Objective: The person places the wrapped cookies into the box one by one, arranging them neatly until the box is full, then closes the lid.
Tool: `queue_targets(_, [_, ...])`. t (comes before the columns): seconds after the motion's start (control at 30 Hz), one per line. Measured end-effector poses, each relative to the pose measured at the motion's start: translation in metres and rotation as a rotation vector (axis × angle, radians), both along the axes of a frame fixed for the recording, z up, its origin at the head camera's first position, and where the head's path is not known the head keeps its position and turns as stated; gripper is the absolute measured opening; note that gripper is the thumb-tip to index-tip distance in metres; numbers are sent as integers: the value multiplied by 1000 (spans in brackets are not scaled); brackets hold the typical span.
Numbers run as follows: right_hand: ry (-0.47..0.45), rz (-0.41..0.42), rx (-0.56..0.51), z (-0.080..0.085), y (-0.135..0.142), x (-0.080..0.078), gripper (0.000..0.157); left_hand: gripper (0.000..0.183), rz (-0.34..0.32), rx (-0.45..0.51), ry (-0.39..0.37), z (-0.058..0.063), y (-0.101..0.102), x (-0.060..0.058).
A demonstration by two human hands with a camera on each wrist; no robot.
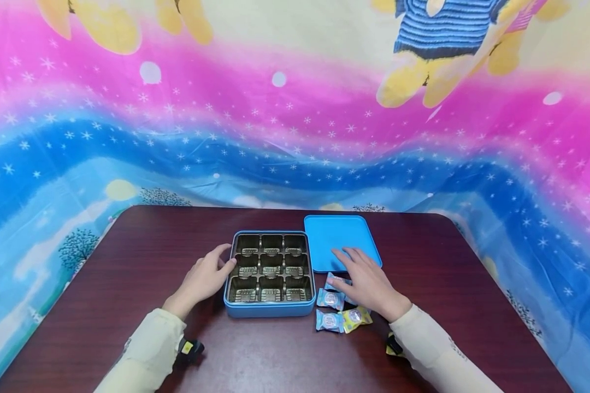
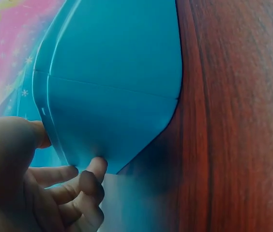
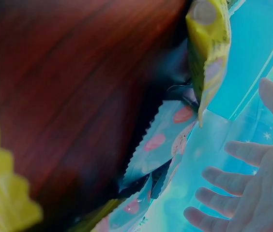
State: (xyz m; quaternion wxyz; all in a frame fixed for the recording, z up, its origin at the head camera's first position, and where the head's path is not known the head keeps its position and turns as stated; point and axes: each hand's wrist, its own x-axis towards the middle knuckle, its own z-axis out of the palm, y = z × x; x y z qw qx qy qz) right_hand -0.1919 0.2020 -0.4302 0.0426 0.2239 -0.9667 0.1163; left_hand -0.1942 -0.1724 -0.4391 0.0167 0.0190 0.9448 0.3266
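A blue square tin box [image 1: 270,310] with a gold divided tray [image 1: 271,271] stands in the middle of the table. My left hand [image 1: 204,277] holds its left side, the thumb at the rim and the fingertips against the outer wall [image 2: 112,111]. The tray's compartments hold nothing. My right hand [image 1: 369,284] hovers with fingers spread over the wrapped candies to the right of the box. Blue candies [image 1: 330,321] and a yellow candy [image 1: 356,318] lie there; the hand partly covers others. In the right wrist view, a blue wrapper [image 3: 158,140] lies beside the fingers [image 3: 228,181].
The blue lid [image 1: 341,240] lies flat behind the candies, against the box's right back side. Another yellow wrapper [image 1: 394,346] shows beside the right wrist. A printed cloth [image 1: 295,120] hangs behind the dark red wooden table [image 1: 152,245].
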Motion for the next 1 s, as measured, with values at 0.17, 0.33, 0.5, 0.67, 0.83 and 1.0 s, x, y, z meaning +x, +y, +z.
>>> queue_targets(0.17, [-3, 2, 11, 1, 2, 1, 72, 54, -12, 92, -27, -4, -3, -2])
queue_targets(0.33, [-14, 5, 7, 1, 6, 1, 71, 52, -34, 213, -46, -7, -5, -5])
queue_targets(0.5, [-13, 17, 2, 1, 9, 2, 70, 50, -52, 312, -59, -10, -6, -7])
queue_targets(0.67, [-20, 36, -25, 1, 13, 3, 70, 49, -64, 459, -118, -12, -6, -6])
queue_targets(0.83, [-46, 44, -46, 2, 17, 5, 71, 48, -72, 545, -167, -14, -6, -5])
queue_targets(1.0, [-49, 52, -48, 3, 19, 6, 68, 48, -88, 558, -157, -15, -7, -5])
